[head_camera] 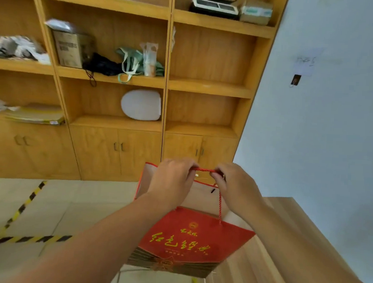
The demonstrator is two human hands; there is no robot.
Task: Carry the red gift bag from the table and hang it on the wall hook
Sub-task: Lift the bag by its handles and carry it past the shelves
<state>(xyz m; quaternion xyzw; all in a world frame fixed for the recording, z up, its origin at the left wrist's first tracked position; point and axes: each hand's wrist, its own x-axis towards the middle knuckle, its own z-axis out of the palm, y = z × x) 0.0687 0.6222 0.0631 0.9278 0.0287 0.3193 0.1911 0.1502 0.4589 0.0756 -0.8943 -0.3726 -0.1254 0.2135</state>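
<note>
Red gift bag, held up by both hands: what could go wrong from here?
1. Both hands pinch only the thin cord handle; the red gift bag hangs tilted and could slip or swing.
2. The wall hook looks small and far, up on the right wall, so the stretched cord may miss it.

A tall wooden shelf unit (167, 79) with cupboard doors (116, 152) below fills the far side. A pale blue-grey wall (333, 127) stands to its right. The light tiled floor (70, 200) carries yellow-and-black striped tape (25, 239). A light wooden bench (285, 211) sits lower right.
</note>
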